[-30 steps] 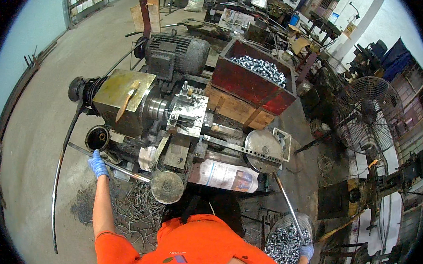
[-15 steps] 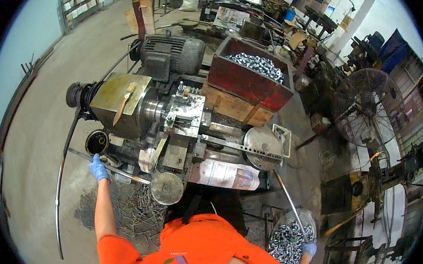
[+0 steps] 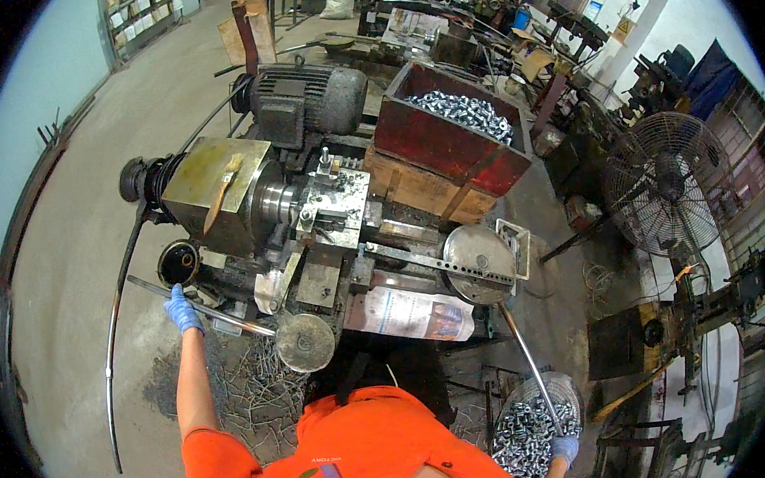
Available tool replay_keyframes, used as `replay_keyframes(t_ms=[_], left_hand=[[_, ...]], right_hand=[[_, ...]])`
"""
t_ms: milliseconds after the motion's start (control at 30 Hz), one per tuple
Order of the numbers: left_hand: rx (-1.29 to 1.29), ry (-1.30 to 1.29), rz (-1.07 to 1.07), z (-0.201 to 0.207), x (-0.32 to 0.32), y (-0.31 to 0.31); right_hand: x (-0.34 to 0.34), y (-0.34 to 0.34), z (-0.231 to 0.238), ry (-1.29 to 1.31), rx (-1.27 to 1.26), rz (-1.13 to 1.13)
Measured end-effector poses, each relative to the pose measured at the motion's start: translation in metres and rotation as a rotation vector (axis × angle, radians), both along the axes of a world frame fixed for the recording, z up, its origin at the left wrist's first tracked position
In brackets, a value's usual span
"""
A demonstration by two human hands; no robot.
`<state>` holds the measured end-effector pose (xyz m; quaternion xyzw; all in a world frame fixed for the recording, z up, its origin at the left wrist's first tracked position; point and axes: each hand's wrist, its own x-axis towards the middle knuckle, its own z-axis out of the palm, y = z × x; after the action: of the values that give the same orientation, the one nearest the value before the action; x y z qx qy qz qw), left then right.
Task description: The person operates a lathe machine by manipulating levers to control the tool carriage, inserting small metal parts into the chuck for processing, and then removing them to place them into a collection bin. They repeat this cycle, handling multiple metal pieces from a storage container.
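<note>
- The right hand [image 3: 563,447], in a blue glove, has its fingers closed around the lower end of a slim, shiny metal rod [image 3: 527,358]; some fingertips are hidden.
- That rod slants up and away to the underside of a grey round metal disc [image 3: 471,253] at the machine's right end.
- Beneath the right hand, by the right edge of a round see-through basket [image 3: 568,387], lie many small silvery metal pieces [image 3: 522,449].
- The left hand [image 3: 182,311], also in a blue glove, grips a long grey metal bar [image 3: 234,320] off the machine's near left corner.
- The bar's right end meets a worn round metal plate [image 3: 305,343] at the machine's near edge; thin tangled metal strips [image 3: 261,395] cover the floor below.
- Just beyond the left fingertips sits a dark round metal pot [image 3: 178,263].
- A printed white paper sheet [image 3: 409,314] lies along the near edge of the greasy metal machine [image 3: 319,280].
- A wooden-handled brush [image 3: 225,192] lies across the right part of a brass-coloured flat cover [image 3: 190,172].
- Behind, a grey ribbed motor [image 3: 304,99] stands at the machine's far edge.
- Right of it, a dark-red open box [image 3: 447,147] of similar pieces rests on a plain wooden crate [image 3: 423,188].
</note>
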<state>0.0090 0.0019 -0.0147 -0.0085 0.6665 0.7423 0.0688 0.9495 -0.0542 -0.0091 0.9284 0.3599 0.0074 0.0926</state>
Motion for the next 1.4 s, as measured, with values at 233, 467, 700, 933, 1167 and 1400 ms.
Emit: replay_keyframes(t_ms=[233, 467, 700, 933, 1167, 1400], left_hand=[[0.013, -0.002, -0.004, 0.009, 0.006, -0.005], [0.022, -0.007, -0.019, 0.006, 0.006, 0.001], [0.020, -0.002, -0.018, 0.011, 0.009, -0.003], [0.011, -0.007, -0.016, 0.014, 0.011, 0.000], [0.031, 0.006, -0.019, 0.016, 0.013, 0.000], [0.059, -0.021, -0.024, 0.017, 0.012, 0.000]], right_hand=[[-0.030, 0.005, 0.025, 0.031, 0.049, -0.071], [-0.022, -0.004, 0.014, 0.039, 0.024, -0.076], [-0.041, 0.001, 0.030, 0.053, -0.025, -0.096], [-0.025, -0.009, 0.011, -0.014, -0.005, -0.080], [-0.042, -0.008, 0.020, 0.017, 0.046, -0.095], [-0.047, -0.012, 0.021, -0.006, 0.049, -0.080]])
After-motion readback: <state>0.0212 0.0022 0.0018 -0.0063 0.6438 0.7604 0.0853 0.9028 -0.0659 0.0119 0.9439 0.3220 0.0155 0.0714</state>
